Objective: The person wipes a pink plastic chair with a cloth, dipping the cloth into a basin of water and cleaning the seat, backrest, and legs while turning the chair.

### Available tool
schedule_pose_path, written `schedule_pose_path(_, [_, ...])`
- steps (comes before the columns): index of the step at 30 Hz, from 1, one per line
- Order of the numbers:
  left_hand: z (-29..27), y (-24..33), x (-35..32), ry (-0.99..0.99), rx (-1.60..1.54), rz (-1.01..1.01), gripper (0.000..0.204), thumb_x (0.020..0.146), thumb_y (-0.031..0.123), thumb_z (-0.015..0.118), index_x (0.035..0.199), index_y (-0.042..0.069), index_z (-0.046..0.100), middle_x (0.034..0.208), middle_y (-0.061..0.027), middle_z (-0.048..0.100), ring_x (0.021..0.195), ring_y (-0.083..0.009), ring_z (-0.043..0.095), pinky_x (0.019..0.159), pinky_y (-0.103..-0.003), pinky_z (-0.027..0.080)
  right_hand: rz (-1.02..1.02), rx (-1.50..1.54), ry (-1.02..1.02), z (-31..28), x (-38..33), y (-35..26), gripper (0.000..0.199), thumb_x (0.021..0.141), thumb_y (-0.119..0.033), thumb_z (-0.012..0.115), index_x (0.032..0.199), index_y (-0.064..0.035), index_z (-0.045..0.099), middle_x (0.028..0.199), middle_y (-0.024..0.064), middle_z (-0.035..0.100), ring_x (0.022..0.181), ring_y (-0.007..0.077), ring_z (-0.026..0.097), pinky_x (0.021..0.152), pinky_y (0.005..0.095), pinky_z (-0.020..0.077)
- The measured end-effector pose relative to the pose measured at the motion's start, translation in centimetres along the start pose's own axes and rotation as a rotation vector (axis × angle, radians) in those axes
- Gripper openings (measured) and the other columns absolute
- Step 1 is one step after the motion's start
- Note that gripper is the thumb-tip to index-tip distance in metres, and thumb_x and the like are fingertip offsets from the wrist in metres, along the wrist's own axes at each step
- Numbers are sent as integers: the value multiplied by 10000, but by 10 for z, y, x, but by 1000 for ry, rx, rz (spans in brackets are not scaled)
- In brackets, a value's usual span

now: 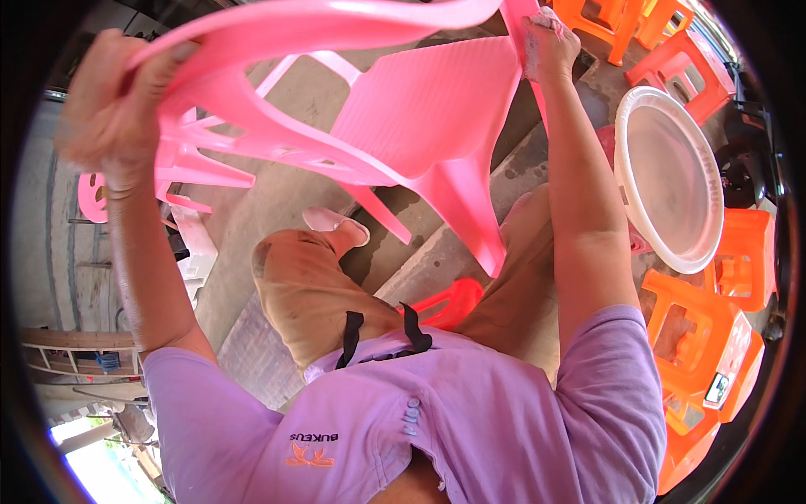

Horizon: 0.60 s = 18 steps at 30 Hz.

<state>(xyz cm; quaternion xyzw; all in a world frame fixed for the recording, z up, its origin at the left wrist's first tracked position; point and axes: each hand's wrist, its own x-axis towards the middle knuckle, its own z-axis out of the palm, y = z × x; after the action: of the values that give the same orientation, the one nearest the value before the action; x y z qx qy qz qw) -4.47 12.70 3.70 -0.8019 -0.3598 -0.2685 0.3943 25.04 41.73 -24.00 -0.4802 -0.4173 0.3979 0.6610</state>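
left hand (117, 109): we saw it blurred.
pink chair (437, 92): we saw the upper edge crop it.
red plastic (460, 297): we saw it partly hidden.

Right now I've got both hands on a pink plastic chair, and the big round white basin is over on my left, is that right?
Not quite: the head view shows the big round white basin on your right. The rest holds: your left hand and right hand are both on the pink plastic chair.
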Motion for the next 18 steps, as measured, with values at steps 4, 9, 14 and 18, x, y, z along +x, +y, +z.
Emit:
schedule_pose_path(4, [-37, -20, 9, 7, 45, -287, 124, 887, 122, 721, 904, 0, 738, 875, -53, 715, 787, -130, 637, 745, -246, 506, 19, 428, -227, 23, -23, -34, 148, 784, -13, 665, 711, -119, 595, 670, -50, 521, 607, 62, 500, 541, 236, 393])
schedule_pose_path(9, [-66, -42, 1, 15, -57, -556, 161, 898, 161, 703, 929, 5, 727, 900, -65, 707, 796, -146, 637, 781, -263, 507, -231, 431, -155, 58, -43, -49, 157, 758, 24, 629, 674, -93, 567, 674, -61, 505, 622, 46, 471, 563, 234, 378])
schedule_pose_path(14, [-69, -65, -1, 22, -50, -492, 207, 879, 213, 713, 897, 7, 698, 872, -56, 673, 776, -146, 613, 742, -274, 488, -254, 412, -182, 70, -35, -29, 76, 792, -35, 639, 751, -84, 599, 746, -49, 565, 693, 77, 531, 616, 266, 417])
schedule_pose_path(18, [-54, -80, 2, 26, -70, -416, 249, 865, 254, 721, 871, 9, 675, 849, -48, 646, 760, -146, 594, 710, -282, 473, -331, 454, 7, 74, -11, -15, 197, 648, 102, 757, 830, 31, 727, 814, 16, 694, 725, 120, 622, 703, 282, 506])
